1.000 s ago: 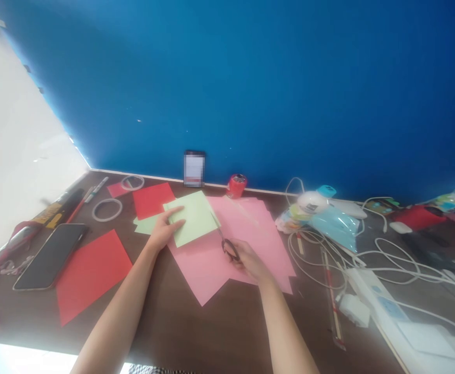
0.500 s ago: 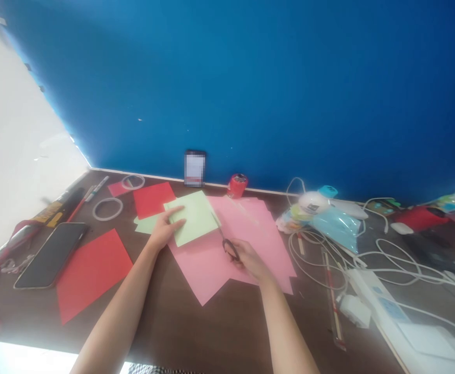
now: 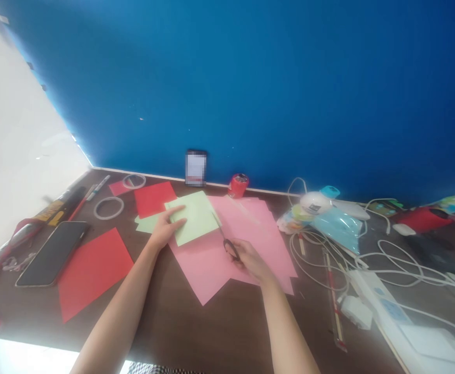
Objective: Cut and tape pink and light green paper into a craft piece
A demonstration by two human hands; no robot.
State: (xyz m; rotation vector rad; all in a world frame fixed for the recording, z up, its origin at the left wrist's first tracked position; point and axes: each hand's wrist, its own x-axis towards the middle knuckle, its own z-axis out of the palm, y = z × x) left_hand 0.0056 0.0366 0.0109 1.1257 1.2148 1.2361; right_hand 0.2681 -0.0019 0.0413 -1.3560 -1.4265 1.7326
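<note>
A light green sheet of paper [image 3: 196,218] is gripped at its left side by my left hand [image 3: 167,227], the thumb and fingers lying on its face. My right hand [image 3: 247,258] is closed around the dark handles of a pair of scissors [image 3: 231,249]. Their blades point up and left along the right edge of the green paper; whether they are apart I cannot make out. Beneath both hands lie several pink sheets [image 3: 250,228]. Another piece of green paper [image 3: 147,223] shows behind my left wrist.
Red sheets [image 3: 96,272] and a dark phone [image 3: 53,254] lie on the left, near rings of tape [image 3: 108,208]. A red container [image 3: 238,185] and an upright phone [image 3: 196,169] stand by the blue wall. White cables and a power strip [image 3: 383,301] spread across the right.
The whole view has shifted very slightly. Both hands, the green paper and the scissors keep nearly the same places.
</note>
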